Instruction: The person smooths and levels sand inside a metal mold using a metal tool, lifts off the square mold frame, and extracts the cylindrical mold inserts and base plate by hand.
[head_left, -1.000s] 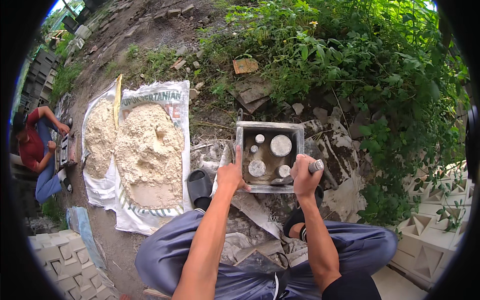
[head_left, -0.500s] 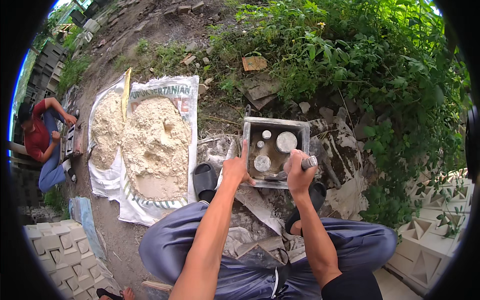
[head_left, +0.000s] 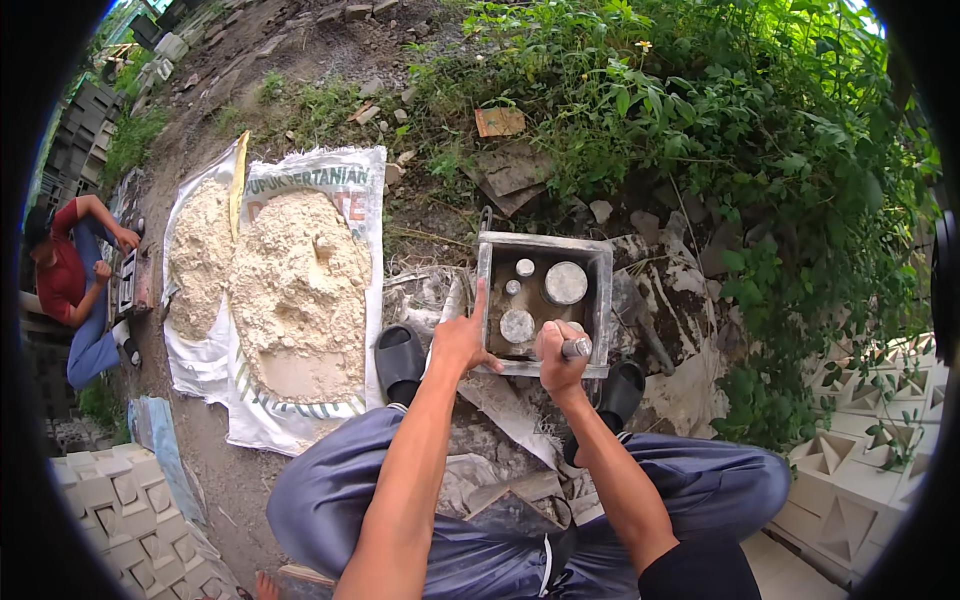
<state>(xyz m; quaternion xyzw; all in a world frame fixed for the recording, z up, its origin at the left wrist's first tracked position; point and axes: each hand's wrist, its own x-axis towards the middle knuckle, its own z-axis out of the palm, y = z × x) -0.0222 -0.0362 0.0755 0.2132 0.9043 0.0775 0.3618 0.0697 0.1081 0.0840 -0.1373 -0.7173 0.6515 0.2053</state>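
Note:
A square grey mould box sits on the ground in front of me. Inside it several round pale pegs of different sizes stand up, among them a wide disc-topped peg and a smaller one. My left hand lies against the near left corner, index finger stretched along the left wall and thumb spread onto the near rim. Over the near side of the box, my right hand is closed around a tool with a thick, round grey handle. My fist hides the tool's working end.
Left of the box lie white sacks heaped with pale sandy powder. Further left a person in red sits by another mould. Patterned pale blocks stand at lower left and right; plants grow beyond.
My right hand has moved left along the near side of the box with the tool. My left hand keeps its place on the corner. The whole view has shifted slightly.

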